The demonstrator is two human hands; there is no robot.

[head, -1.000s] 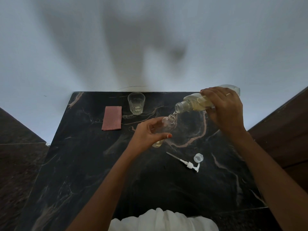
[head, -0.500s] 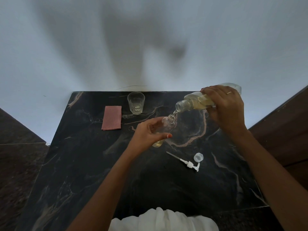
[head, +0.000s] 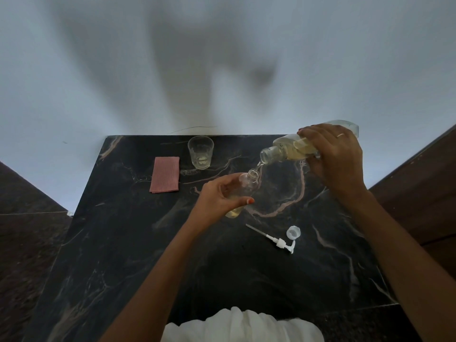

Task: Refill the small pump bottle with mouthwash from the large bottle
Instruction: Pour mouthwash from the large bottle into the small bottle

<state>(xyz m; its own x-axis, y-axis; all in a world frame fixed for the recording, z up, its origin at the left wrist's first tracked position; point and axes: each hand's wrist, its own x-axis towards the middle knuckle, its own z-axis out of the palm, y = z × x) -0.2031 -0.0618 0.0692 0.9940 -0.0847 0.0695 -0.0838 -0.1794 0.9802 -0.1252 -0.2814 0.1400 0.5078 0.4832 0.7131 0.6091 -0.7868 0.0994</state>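
Note:
My left hand (head: 219, 196) grips the small clear bottle (head: 246, 185), tilted with its open neck up and to the right; pale yellow liquid shows at its base. My right hand (head: 338, 159) holds the large clear bottle (head: 286, 149) of yellowish mouthwash, tipped down to the left. Its open mouth sits just above the small bottle's neck, and a thin stream runs between them. The white pump head (head: 276, 240) with its long tube lies on the black marble table (head: 123, 243), and a small clear cap (head: 293, 232) rests beside it.
A drinking glass (head: 200, 153) stands near the table's far edge, with a folded pink cloth (head: 164, 174) to its left. A pale wall rises behind the table. Dark brown surfaces flank the table on both sides.
The large bottle's rear end has lifted slightly, steepening its tilt. The small bottle and my left hand have stayed in place.

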